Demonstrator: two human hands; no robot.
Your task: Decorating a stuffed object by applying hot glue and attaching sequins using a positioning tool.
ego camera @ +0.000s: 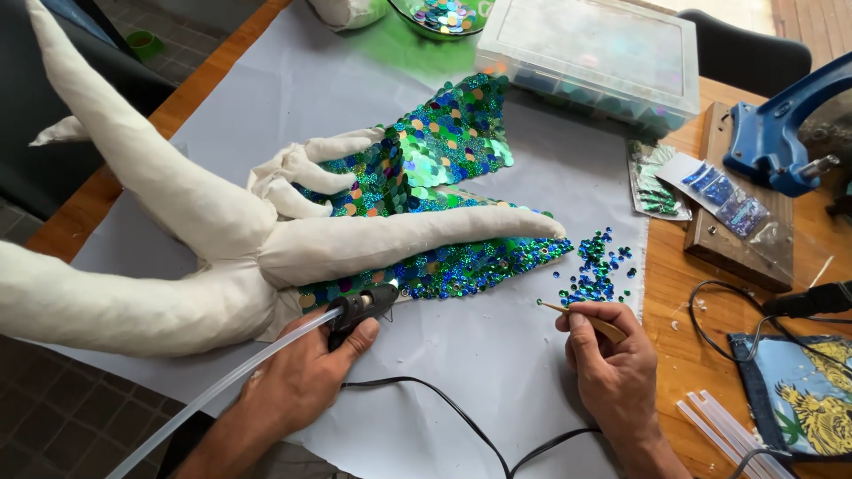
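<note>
The left hand (302, 377) squeezes a glue gun (359, 310), its nozzle at the sequin fin (444, 266). The right hand (612, 364) pinches a stick (581, 318), maybe carrying one sequin.

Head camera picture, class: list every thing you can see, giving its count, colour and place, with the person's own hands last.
Stuffed fabric figure: one, cream, left, long limbs across the sheet.
Sequinned fabric: one, green-blue, centre, under the limbs.
Loose sequins: a pile, blue-green, right of centre.
Paper sheet: one, pale grey, covering the table.
Clear storage box: one, top.
Sequin packets: several, on a wooden board, right.
Press tool: one, blue, far right.
Glue sticks: several, clear, bottom right.
Left hand: holds a black glue gun.
Right hand: fingers hold a thin wooden stick.
</note>
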